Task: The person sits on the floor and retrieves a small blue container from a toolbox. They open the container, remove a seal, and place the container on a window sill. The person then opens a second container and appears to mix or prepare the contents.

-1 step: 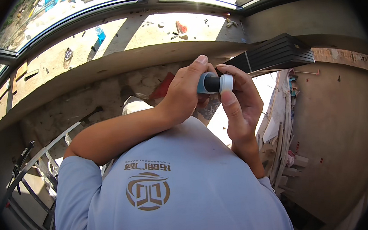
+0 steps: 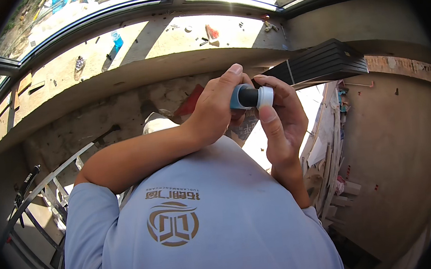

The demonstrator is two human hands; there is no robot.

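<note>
In front of my chest, my left hand (image 2: 214,106) is closed round a light blue cylinder (image 2: 235,97). A black round section (image 2: 248,97) sticks out of its right end. At the far end of that black section is a white ring-shaped cap (image 2: 265,97), pinched by the thumb and fingers of my right hand (image 2: 288,128). The three parts lie in one line, roughly level. My left palm hides most of the blue part, so its full shape and exact kind cannot be made out.
A sunlit ledge (image 2: 166,36) below the windows bears a blue bottle (image 2: 117,39), a red-and-white packet (image 2: 212,33) and small scraps. Black long profiles (image 2: 322,61) lie stacked at right, above wooden strips (image 2: 332,160). A metal ladder (image 2: 50,179) stands at left.
</note>
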